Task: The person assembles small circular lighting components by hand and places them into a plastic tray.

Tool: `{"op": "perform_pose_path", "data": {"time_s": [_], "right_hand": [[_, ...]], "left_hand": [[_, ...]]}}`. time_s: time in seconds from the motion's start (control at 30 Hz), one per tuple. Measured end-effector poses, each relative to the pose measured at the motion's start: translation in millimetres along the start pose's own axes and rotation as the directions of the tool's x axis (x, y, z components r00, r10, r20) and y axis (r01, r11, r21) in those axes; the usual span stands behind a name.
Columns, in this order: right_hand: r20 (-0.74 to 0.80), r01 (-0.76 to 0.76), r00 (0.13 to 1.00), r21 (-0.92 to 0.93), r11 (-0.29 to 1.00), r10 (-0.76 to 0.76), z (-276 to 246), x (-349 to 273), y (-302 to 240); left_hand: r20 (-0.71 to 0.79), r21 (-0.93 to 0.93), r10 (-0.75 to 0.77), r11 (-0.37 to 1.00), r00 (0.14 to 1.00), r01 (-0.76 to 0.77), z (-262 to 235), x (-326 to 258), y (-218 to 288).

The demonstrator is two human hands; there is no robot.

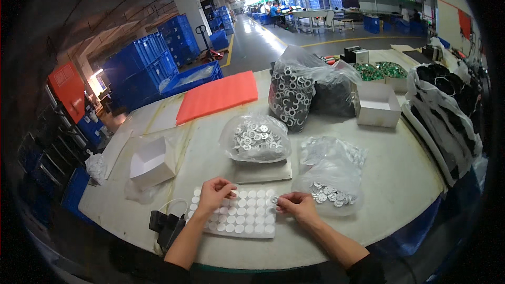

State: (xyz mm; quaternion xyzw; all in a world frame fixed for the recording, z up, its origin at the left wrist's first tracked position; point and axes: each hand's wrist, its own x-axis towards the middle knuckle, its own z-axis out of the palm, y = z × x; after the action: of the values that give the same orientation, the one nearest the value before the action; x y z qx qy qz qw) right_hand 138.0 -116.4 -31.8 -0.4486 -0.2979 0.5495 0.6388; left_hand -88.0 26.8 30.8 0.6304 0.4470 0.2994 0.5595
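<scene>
A white tray [268, 235] with rows of round white pieces lies in front of me. My left hand [215, 193] is over its far left part, fingers curled together in a pinch; whatever they hold, if anything, is too small to make out. At the tray's right edge, my right hand [298, 205] pinches a small silvery metal disc [274, 200] between thumb and fingertips. Close to that hand, a clear plastic bag [336, 165] lies with similar metal discs [330, 198] at its mouth. Beyond the tray, another bag of metal discs [258, 138] rests on a flat pale box [263, 172].
Black adapters [167, 227] with a white cable sit left of the tray. An open white box [151, 164] stands farther left. Toward the back are red foam sheets [218, 97], a bag of dark rings [290, 94], another white box [377, 105] and green circuit boards [390, 69].
</scene>
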Motion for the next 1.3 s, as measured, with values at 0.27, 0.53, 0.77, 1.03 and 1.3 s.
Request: {"op": "perform_pose_path", "data": {"time_s": [0.27, 0.53, 0.77, 1.03, 1.3], "right_hand": [[-0.045, -0.032, 0.998, 0.003, 0.999, 0.032, 7, -4, -6], [-0.015, -0.011, 1.0, -0.033, 0.999, 0.011, 7, -6, 2], [0.024, 0.069, 0.997, -0.025, 0.997, -0.068, 15, -13, -1], [0.007, 0.126, 0.992, -0.128, 0.984, -0.126, 3, -7, 8], [0.174, 0.327, 0.944, -0.411, 0.851, -0.279, 2, -4, 34]], "left_hand": [[0.056, -0.262, 0.247, 0.939, 0.967, -0.225, 74, -39, -3], [0.064, -0.248, 0.264, 0.938, 0.962, -0.241, 94, -36, -25], [-0.054, -0.066, 0.34, 0.937, 0.939, -0.343, 96, -40, -31], [-0.003, -0.432, 0.158, 0.891, 0.987, -0.144, 103, -40, -20], [0.198, -0.168, 0.183, 0.974, 0.963, -0.151, 78, -46, -37]]}}
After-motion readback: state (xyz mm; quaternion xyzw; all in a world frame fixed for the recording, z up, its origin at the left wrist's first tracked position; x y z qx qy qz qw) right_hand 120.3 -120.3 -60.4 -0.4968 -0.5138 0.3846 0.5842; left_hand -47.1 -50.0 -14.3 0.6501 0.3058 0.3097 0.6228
